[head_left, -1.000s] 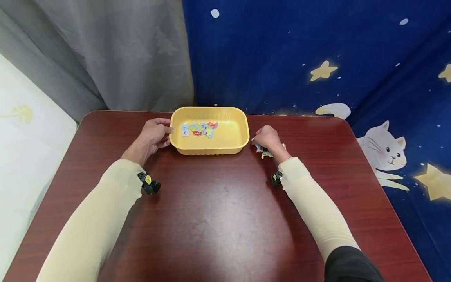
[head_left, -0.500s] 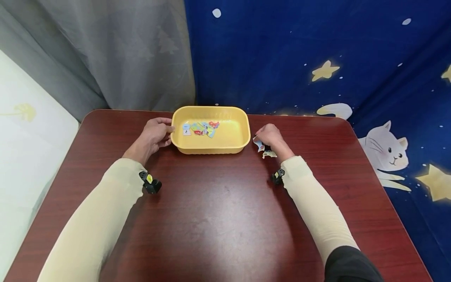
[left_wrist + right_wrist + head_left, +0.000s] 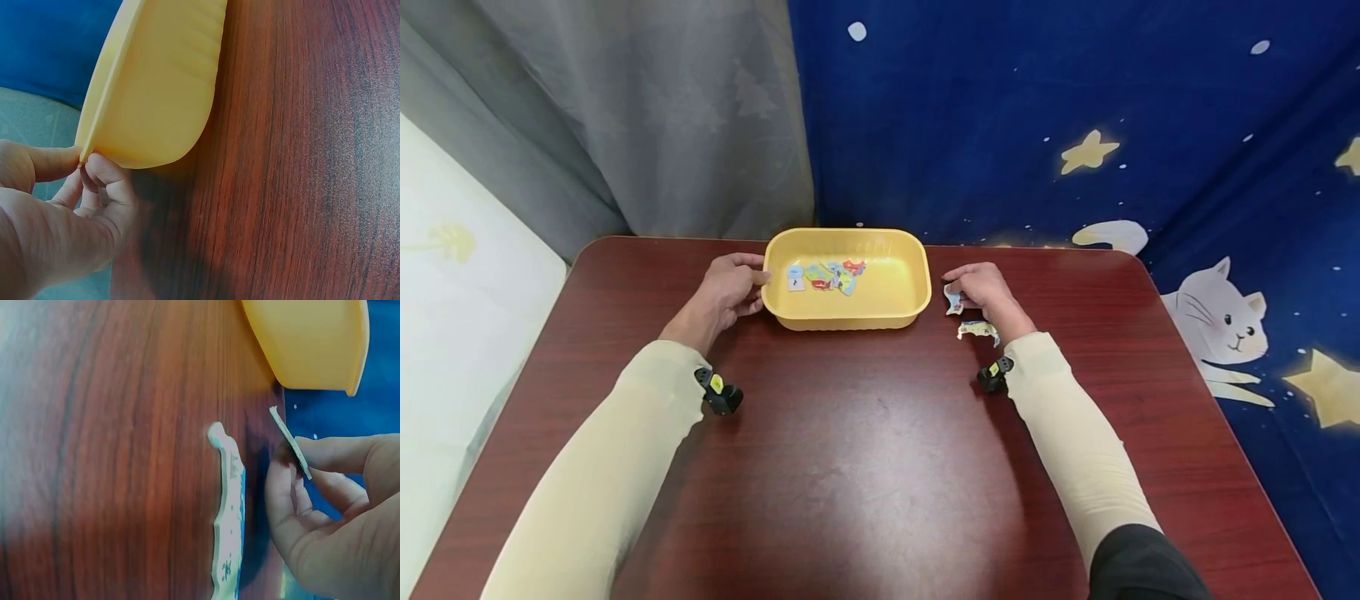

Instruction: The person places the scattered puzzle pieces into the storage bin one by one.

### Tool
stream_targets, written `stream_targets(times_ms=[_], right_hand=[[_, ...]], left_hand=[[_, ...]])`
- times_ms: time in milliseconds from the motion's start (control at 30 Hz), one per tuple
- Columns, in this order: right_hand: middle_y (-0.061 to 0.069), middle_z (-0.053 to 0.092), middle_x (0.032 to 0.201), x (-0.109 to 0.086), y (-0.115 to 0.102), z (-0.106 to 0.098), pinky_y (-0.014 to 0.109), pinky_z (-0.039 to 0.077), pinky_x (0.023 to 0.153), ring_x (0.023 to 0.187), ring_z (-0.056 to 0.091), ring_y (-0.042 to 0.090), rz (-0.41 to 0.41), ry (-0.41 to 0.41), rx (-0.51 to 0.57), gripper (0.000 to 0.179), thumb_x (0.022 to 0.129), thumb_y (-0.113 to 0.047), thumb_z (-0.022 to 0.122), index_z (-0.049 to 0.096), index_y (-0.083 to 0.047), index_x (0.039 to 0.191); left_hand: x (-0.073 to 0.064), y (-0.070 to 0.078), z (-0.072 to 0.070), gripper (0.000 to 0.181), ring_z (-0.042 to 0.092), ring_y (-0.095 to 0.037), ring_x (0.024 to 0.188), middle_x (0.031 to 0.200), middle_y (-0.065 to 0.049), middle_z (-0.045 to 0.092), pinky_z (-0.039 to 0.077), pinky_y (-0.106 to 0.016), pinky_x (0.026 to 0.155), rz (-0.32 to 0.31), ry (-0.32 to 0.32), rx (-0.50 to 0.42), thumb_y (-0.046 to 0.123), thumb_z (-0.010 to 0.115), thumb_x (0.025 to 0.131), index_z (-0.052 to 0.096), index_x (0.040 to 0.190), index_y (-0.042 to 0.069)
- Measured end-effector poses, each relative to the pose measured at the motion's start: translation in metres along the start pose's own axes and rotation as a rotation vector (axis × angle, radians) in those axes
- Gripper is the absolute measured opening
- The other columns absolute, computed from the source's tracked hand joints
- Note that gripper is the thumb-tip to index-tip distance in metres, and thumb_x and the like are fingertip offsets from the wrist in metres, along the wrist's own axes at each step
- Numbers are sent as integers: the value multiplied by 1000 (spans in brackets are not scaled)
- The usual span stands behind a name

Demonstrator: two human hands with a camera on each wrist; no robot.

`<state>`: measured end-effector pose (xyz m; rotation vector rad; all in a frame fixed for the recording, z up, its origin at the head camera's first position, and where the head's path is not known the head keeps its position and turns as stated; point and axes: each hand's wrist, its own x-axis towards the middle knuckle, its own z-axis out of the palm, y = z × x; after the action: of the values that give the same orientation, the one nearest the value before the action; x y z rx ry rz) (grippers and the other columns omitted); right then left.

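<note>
My left hand (image 3: pixel 724 290) pinches the left rim of a yellow plastic basin (image 3: pixel 850 322), thumb over the edge and fingers below it, as the left wrist view shows. To the right of the basin, my right hand (image 3: pixel 985 292) holds a thin, flat puzzle piece (image 3: pixel 291 444) between thumb and fingers, seen edge-on and tilted in the right wrist view. In the head view its light blue face (image 3: pixel 953 300) shows beside the fingertips. Another puzzle piece (image 3: pixel 978 330), long and cream with a wavy edge, lies on the table below that hand.
Several colourful puzzle pieces (image 3: pixel 826 277) lie inside the basin, left of its middle. The basin stands near the far edge of a dark red wooden table (image 3: pixel 865 450). Behind the table hang a grey curtain (image 3: pixel 700 125) and a blue curtain (image 3: pixel 940 117) with stars.
My right hand has lifted a puzzle piece and shifted slightly right, uncovering the long cream piece beneath. The left hand stays on the basin's rim.
</note>
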<state>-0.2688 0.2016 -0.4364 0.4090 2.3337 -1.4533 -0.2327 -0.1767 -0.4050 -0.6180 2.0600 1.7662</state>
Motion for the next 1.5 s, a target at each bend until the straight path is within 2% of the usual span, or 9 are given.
stream_targets(times_ms=[167,300,600,800,1000,1200,1400,1500], right_hand=[[-1,59,77,-1,1,-4,22,52,56,58,54,9,-20,-16,29,39,85,2,50,67,-1,120],[0,59,76,0,0,-5,21,52,56,57,54,9,-6,-14,56,39,85,3,48,66,2,119],[5,64,80,3,0,-8,20,56,57,55,60,8,27,0,231,32,91,-1,57,61,8,121],[7,63,89,5,2,-13,20,56,58,55,62,9,42,12,308,38,90,1,58,56,11,126],[12,55,111,4,2,-15,22,58,66,70,63,13,53,-1,336,41,90,4,53,53,7,131],[10,52,127,3,2,-15,24,58,74,88,59,15,68,-19,304,46,86,6,48,57,2,131],[12,54,120,5,2,-16,25,58,74,81,63,16,68,-28,331,45,82,7,49,58,7,127],[12,53,114,6,2,-15,26,58,75,79,64,18,76,-24,366,39,83,6,50,57,8,122]], left_hand=[[-1,0,0,42,52,-10,59,96,-7,53,51,-20,54,-4,4,0,14,54,99,42,139,13],[0,0,0,41,52,-10,58,94,-7,54,51,-20,54,-8,10,1,14,54,99,42,139,13],[1,-2,1,41,52,-9,57,93,-6,54,50,-20,53,-7,10,-11,13,53,99,43,138,13],[1,-3,0,42,52,-10,57,92,-6,55,51,-20,54,-7,6,-12,13,54,98,42,138,13],[1,-3,0,42,53,-10,58,94,-6,55,50,-20,53,-12,6,-18,13,54,98,43,139,13],[1,-2,0,42,53,-9,57,92,-6,56,50,-20,53,-12,5,-22,13,54,98,43,138,13],[0,-1,0,42,52,-10,57,88,-5,55,51,-21,54,-1,-1,-12,14,54,98,42,139,13],[0,0,0,42,52,-11,58,90,-6,55,52,-21,55,-1,2,-7,14,54,99,42,139,13]])
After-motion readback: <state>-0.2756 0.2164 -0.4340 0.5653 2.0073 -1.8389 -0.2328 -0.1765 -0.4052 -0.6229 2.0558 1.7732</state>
